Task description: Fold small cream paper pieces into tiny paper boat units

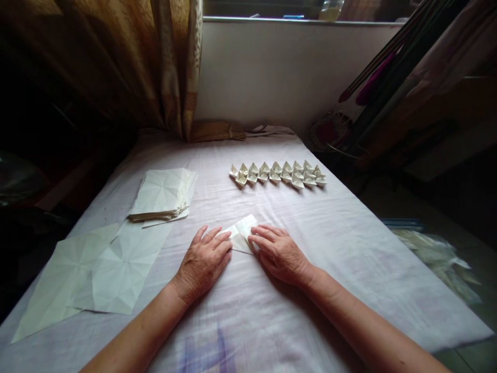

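A small folded piece of white paper [243, 231] lies on the cloth-covered surface [240, 311] between my hands. My left hand [204, 261] lies palm down with its fingers stretched out, the fingertips pressing the paper's left edge. On the other side, my right hand [278, 254] is also flat, fingers together, its tips on the paper's lower right edge. Neither hand lifts the paper. Beyond them stand two rows of several small folded paper boats [277, 173].
A stack of creased paper squares [165, 194] sits at the left. Two larger creased sheets [93, 269] lie flat nearer me on the left. A curtain [163, 62] hangs at the back left. Rods [392, 57] lean at the right, and plastic wrapping [438, 259] lies on the floor.
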A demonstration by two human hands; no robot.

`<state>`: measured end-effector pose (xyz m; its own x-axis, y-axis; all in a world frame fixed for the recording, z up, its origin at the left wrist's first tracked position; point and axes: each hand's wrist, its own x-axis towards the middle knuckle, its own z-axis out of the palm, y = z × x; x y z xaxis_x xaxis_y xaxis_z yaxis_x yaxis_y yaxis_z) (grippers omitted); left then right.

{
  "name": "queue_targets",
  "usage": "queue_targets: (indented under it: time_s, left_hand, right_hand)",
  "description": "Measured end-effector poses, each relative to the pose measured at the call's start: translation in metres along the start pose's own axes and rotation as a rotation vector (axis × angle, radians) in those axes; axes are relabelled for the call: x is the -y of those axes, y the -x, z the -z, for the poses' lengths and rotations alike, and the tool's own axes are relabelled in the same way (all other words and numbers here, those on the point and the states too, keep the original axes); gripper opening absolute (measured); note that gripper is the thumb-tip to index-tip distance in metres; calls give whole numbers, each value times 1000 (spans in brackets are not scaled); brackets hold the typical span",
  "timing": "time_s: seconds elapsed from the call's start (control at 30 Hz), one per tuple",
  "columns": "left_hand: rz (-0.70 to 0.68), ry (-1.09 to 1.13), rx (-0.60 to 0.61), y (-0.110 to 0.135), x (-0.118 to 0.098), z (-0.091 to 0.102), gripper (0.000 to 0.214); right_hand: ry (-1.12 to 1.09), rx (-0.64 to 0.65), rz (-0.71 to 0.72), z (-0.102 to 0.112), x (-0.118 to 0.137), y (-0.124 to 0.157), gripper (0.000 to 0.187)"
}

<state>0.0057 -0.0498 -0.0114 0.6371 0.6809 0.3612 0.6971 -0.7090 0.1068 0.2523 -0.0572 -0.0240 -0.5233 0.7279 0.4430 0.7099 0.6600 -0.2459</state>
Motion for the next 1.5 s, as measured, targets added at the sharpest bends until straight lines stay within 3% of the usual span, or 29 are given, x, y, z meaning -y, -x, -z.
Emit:
queue_targets:
  time_s: [0.13, 0.33, 0.5, 0.6, 0.83, 1.1, 1.33, 1.5]
  left_hand:
    - [17, -39, -74, 2, 0, -4, 21]
    - [95, -84, -90, -6, -4, -7, 19]
    - [30, -56, 22, -16, -6, -7, 18]
    - [10, -84, 70, -20, -10, -6, 23]
    - [-99, -211, 101, -29, -8, -10, 31]
    - [-197, -240, 112, -27, 1, -16, 31]
    - [-136, -146, 67, -18, 5, -19, 15]
    - [-6, -50, 36, -16, 8, -21, 14]
  right_hand:
    - [-17, 98, 34, -5, 5, -17, 29]
    - [-8, 71, 15, -14, 10, -19, 25]
    - [-57, 8, -7, -19, 11, -17, 25]
    - [-82, 51, -4, -15, 7, -18, 25]
    - [-82, 196, -41, -2, -3, -19, 38]
    - [-43, 203, -61, -2, 3, -22, 36]
    - [24, 169, -68, -5, 5, -23, 34]
    - [99, 148, -88, -11, 9, -26, 25]
